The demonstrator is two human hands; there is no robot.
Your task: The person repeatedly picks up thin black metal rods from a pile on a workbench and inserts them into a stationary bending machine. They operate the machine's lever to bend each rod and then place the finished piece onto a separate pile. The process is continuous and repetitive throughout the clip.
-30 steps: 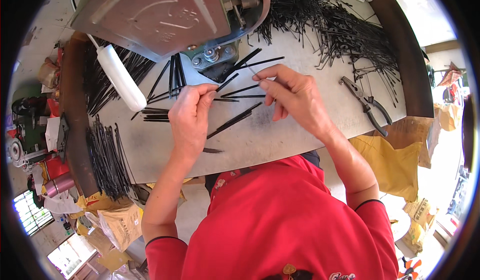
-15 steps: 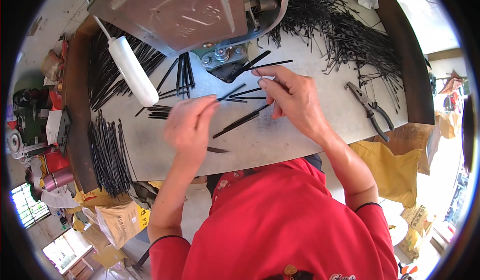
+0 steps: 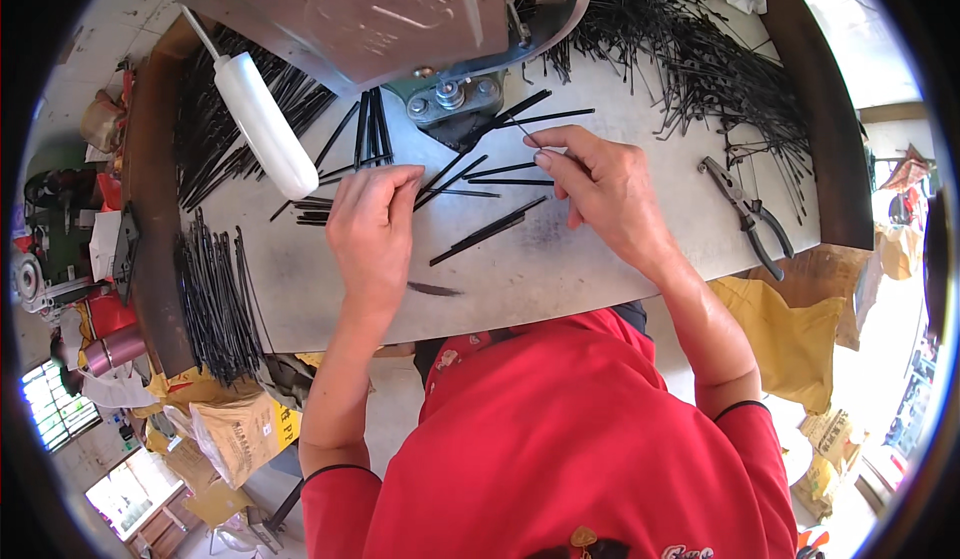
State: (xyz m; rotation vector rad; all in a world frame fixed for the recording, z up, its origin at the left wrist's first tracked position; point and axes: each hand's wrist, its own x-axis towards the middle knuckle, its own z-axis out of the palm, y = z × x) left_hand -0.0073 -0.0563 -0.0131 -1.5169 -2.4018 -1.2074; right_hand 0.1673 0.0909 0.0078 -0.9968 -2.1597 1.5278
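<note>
My right hand (image 3: 605,184) pinches a thin metal wire (image 3: 525,133) between thumb and forefinger. The wire slants up toward the black rods (image 3: 520,111) in front of the machine's base. My left hand (image 3: 372,224) is closed, with its fingertips pressed together beside several loose black rods (image 3: 446,181); whatever they may hold is hidden. Between the hands, and a little nearer me, lies a small group of black rods (image 3: 487,237). Another cluster of rods (image 3: 373,131) rests just beyond my left fingers.
A metal machine head (image 3: 400,19) overhangs the table (image 3: 590,279), with a white-handled lever (image 3: 262,127) at its left. Pliers (image 3: 745,217) lie on the right. Tangled black wire pieces (image 3: 690,69) cover the far right, and a rod bundle (image 3: 215,299) fills the left edge.
My left hand has drawn back to the left, away from the loose rods. My right hand keeps its pinch on the wire and has shifted slightly right. The view has moved a little.
</note>
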